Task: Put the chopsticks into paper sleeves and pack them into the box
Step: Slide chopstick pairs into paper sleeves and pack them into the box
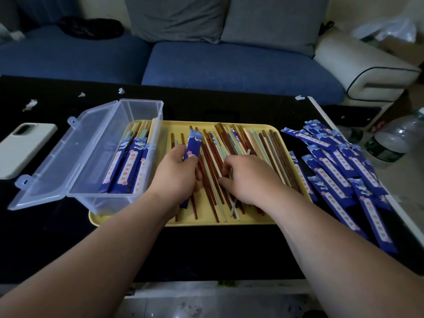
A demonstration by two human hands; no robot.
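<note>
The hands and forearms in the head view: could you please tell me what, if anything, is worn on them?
Nothing that shows. The left hand and right hand are bare, with no gloves. Both forearms are uncovered to the frame's edge: no sleeves, watch or bracelet. No rings are visible on the fingers that show.

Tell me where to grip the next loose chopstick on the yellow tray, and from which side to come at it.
Grip a loose chopstick at its near end, coming from above on the near side, where the right hand already rests. The sticks lie flat, running away from the person, tightly packed, so pinch one end and lift it clear. The left hand holds the blue sleeve, its mouth pointing away.
</note>
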